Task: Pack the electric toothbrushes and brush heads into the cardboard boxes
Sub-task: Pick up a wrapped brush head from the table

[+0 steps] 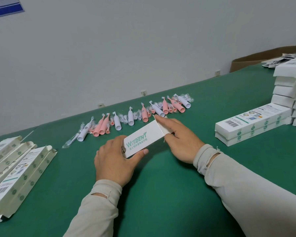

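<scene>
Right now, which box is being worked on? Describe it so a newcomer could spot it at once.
On the green table, look just in front of the row of pink and white toothbrushes. The box lies between the left hand and right hand. Unlike the other boxes, it shows a plain white face with a green WISDENT logo, and its far end flap is open.

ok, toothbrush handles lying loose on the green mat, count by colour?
White toothbrush handles: 5
Pink toothbrush handles: 5
Total: 10
The wrapped brush heads lying among them are too small and too bunched to count.
</scene>
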